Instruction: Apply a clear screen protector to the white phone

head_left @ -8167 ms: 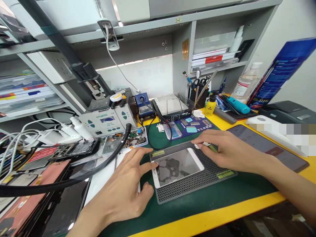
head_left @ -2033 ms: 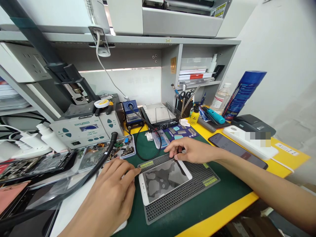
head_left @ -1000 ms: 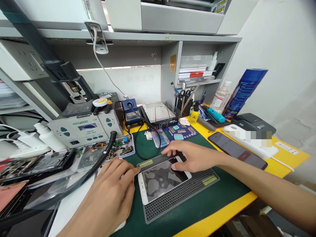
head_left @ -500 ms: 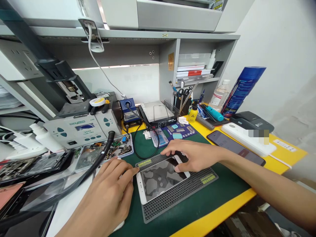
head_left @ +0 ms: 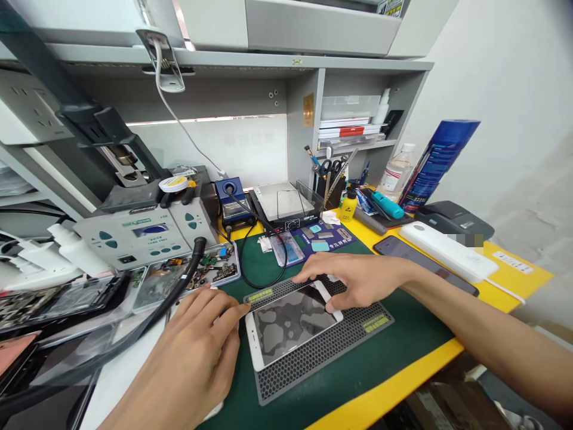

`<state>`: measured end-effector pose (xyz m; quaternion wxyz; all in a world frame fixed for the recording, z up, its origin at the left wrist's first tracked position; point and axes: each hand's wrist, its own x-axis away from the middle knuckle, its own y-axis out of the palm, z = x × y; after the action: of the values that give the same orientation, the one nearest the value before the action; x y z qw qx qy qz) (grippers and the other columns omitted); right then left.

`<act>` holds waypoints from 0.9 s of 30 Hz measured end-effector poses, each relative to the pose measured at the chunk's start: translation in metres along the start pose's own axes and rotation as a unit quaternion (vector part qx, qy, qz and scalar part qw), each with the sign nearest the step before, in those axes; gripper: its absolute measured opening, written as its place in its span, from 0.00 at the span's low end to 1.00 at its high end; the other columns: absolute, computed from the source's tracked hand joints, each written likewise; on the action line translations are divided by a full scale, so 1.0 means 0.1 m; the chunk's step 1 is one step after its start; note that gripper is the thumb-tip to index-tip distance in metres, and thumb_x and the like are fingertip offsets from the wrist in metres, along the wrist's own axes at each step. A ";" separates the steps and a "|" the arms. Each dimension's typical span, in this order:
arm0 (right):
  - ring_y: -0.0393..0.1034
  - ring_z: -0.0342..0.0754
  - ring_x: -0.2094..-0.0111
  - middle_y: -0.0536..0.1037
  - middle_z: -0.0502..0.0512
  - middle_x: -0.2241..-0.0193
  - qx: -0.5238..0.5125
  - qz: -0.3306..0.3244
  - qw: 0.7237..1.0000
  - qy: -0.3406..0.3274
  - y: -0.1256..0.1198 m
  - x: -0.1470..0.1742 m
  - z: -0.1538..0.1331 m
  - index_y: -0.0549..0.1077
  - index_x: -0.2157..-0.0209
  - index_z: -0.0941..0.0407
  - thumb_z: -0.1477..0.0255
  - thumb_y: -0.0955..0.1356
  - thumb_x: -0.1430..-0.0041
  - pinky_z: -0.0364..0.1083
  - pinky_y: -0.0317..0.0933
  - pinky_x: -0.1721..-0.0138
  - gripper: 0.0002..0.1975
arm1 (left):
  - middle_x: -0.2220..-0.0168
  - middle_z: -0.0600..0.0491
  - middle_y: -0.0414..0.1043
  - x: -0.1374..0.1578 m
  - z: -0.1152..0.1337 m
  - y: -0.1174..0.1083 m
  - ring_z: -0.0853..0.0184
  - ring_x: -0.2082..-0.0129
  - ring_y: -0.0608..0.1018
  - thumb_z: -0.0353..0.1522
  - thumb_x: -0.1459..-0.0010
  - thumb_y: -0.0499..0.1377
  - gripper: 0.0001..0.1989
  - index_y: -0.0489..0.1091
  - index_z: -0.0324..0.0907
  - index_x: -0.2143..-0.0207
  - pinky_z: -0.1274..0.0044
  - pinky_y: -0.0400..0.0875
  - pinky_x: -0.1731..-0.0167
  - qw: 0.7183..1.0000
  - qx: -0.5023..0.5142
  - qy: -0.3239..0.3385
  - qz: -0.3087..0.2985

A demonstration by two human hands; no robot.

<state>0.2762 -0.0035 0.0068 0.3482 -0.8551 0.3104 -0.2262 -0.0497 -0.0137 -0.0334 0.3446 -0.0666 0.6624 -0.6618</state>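
A white smartphone [head_left: 290, 325] lies face up and slanted on a grey honeycomb-patterned mat [head_left: 286, 379]. Dark, irregular patches with paler blotches cover its screen. My right hand [head_left: 358, 278] arches over the phone's right end. Its thumb presses near the right edge, and the other fingers reach past the far long edge; their grip is partly hidden. To the left of the phone, my left hand [head_left: 199, 340] rests with its fingers loosely bent and its index fingertip at the phone's upper left corner. No object shows in the left hand.
A dark phone [head_left: 425, 266] and a white power bank [head_left: 447, 251] lie at the right. Behind the mat stand a hot plate [head_left: 284, 203] and a yellow bottle [head_left: 348, 206]. A black hose [head_left: 192, 272] crosses a tray of parts [head_left: 226, 272] at the left.
My right thumb has slid slightly right, from the screen toward the phone's right edge. The left hand stays at the upper left corner. The whole view has shifted a little.
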 end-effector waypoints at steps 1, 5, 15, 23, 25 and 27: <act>0.66 0.57 0.43 0.71 0.61 0.42 -0.002 -0.002 1.000 -0.002 0.00 0.01 0.01 0.66 0.36 0.54 0.72 0.72 0.39 0.52 0.61 0.46 0.31 | 0.58 0.48 0.71 0.00 0.00 0.00 0.57 0.55 0.70 0.25 0.32 0.50 0.15 0.71 0.39 0.48 0.60 0.62 0.49 1.000 0.000 0.001 0.000; 0.65 0.58 0.41 0.68 0.61 0.39 -0.007 -0.026 1.000 -0.005 -0.04 0.03 0.06 0.63 0.34 0.52 0.72 0.71 0.38 0.53 0.62 0.45 0.32 | 0.57 0.48 0.70 0.02 -0.01 0.01 0.57 0.55 0.69 0.26 0.31 0.50 0.15 0.71 0.40 0.47 0.60 0.62 0.50 1.000 -0.002 -0.005 -0.001; 0.69 0.57 0.50 0.75 0.60 0.51 0.012 0.091 0.995 0.026 0.18 -0.12 -0.01 0.71 0.41 0.55 0.63 0.72 0.39 0.51 0.65 0.53 0.26 | 0.56 0.48 0.68 -0.03 0.08 -0.01 0.58 0.53 0.68 0.24 0.31 0.49 0.14 0.69 0.40 0.47 0.61 0.62 0.50 1.000 0.008 0.003 0.009; 0.68 0.60 0.52 0.74 0.60 0.54 0.066 0.119 0.989 0.055 0.29 -0.18 -0.07 0.73 0.43 0.55 0.59 0.72 0.40 0.55 0.62 0.52 0.26 | 0.55 0.47 0.68 -0.03 0.10 0.00 0.57 0.51 0.67 0.24 0.31 0.50 0.14 0.68 0.39 0.47 0.61 0.61 0.49 1.000 0.004 0.017 0.017; 0.67 0.61 0.50 0.74 0.61 0.53 0.069 0.106 0.990 0.056 0.27 -0.16 -0.08 0.72 0.42 0.55 0.59 0.72 0.40 0.56 0.62 0.50 0.27 | 0.55 0.47 0.68 -0.02 0.09 0.00 0.57 0.51 0.67 0.24 0.31 0.50 0.14 0.68 0.39 0.46 0.61 0.62 0.49 1.000 0.004 0.015 0.013; 0.66 0.62 0.47 0.73 0.62 0.50 0.065 0.087 0.992 0.062 0.25 -0.14 -0.09 0.70 0.40 0.54 0.60 0.72 0.40 0.57 0.61 0.48 0.29 | 0.55 0.47 0.68 -0.02 0.09 0.01 0.56 0.50 0.67 0.24 0.32 0.50 0.15 0.68 0.40 0.46 0.60 0.62 0.49 1.000 0.003 0.015 0.012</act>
<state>0.2516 -0.0122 -0.0077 0.4011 -0.7851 0.3891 -0.2673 -0.0430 -0.0198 -0.0323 0.3429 -0.0474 0.6666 -0.6602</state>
